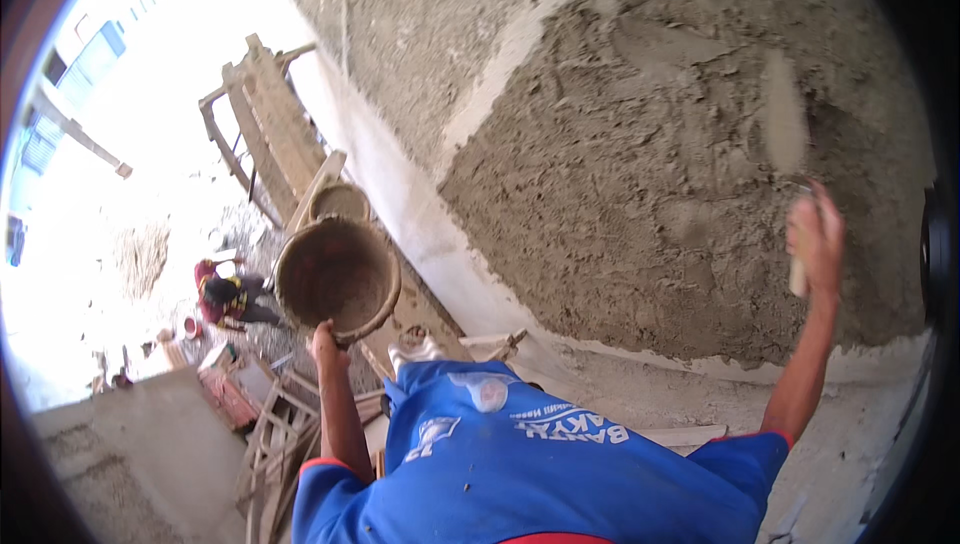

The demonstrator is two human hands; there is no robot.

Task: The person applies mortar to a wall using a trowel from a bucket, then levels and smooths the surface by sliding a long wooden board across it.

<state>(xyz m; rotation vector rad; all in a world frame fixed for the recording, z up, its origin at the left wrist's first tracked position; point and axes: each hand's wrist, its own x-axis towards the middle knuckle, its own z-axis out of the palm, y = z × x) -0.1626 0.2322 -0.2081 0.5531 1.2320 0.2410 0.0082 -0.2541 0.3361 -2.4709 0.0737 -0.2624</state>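
My left hand [326,346] grips the near rim of a round mortar-stained bucket [292,279], which tilts so that its inside shows, with a little grey residue at the bottom. On the right, my right hand [818,236] is closed round the handle of a trowel [786,119]. The trowel's long pale blade, slightly blurred, points away from me and lies over or against the rough wet mortar [600,174] on the wall. Whether the blade touches the mortar, I cannot tell.
Behind the bucket stands a smaller round container [340,202] on wooden scaffold planks [275,104]. Down on the ground at left, another person [225,296] bends over amid rubble. A wooden frame [275,434] leans at lower left. A smooth plaster strip [520,44] borders the mortar.
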